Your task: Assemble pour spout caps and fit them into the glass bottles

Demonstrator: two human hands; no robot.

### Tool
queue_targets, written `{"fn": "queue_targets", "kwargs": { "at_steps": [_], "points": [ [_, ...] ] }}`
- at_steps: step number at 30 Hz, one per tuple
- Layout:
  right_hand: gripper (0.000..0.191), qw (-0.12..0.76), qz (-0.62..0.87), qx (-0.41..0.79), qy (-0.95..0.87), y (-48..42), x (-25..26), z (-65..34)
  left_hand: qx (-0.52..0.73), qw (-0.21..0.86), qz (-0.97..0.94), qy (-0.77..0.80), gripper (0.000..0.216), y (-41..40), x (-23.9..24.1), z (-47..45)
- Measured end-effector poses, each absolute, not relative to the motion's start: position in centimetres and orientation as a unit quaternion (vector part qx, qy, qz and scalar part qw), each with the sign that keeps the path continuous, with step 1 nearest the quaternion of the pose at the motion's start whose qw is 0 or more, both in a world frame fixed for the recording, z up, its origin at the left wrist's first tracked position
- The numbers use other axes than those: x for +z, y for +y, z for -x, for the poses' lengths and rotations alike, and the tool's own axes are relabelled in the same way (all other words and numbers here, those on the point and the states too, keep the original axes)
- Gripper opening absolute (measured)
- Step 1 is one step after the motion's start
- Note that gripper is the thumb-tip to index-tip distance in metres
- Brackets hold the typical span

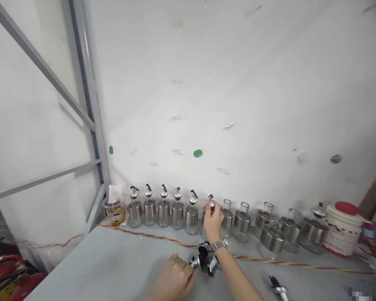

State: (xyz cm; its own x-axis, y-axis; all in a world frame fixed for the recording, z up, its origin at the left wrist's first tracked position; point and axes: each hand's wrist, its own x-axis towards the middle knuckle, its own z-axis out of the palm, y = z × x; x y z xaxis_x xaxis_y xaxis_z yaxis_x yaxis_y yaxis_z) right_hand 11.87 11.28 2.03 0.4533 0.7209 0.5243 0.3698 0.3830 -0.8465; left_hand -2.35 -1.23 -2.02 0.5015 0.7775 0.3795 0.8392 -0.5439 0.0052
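My right hand (213, 221), with a metal watch (218, 244) at its wrist, grips a silver pour spout (211, 200) with a black flip cap. It is over the mouth of a glass bottle largely hidden behind the hand; whether the spout is seated, I cannot tell. Lower down, my left hand (177, 276) is closed, its fingertips on a silver pour spout (194, 262) beside several loose spouts (204, 261) on the table. To the left stand several steel-sleeved bottles (177, 215) with spouts on. Open-necked bottles (242, 223) line up on the right.
A plastic cup of amber drink (116, 215) stands at the row's left end. A white jug with red lid (344, 230) is at the right. A red-yellow twisted cord (163, 238) crosses the grey table (90, 267). Another spout (279, 288) lies near the front.
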Motion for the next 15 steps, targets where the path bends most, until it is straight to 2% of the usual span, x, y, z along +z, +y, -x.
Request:
{"fn": "queue_targets", "kwargs": {
  "at_steps": [10, 15],
  "points": [
    [0.034, 0.656, 0.549, 0.112, -0.505, 11.1, 2.8, -12.0, -0.159, 0.086, 0.867, -0.464, 0.019, -1.1, -2.1, 2.3],
    [0.039, 0.669, 0.507, 0.119, -0.531, 11.6, 3.2, -12.0, -0.169, 0.089, 0.865, -0.464, 0.019, -0.9, -2.5, 2.4]
  ]
}}
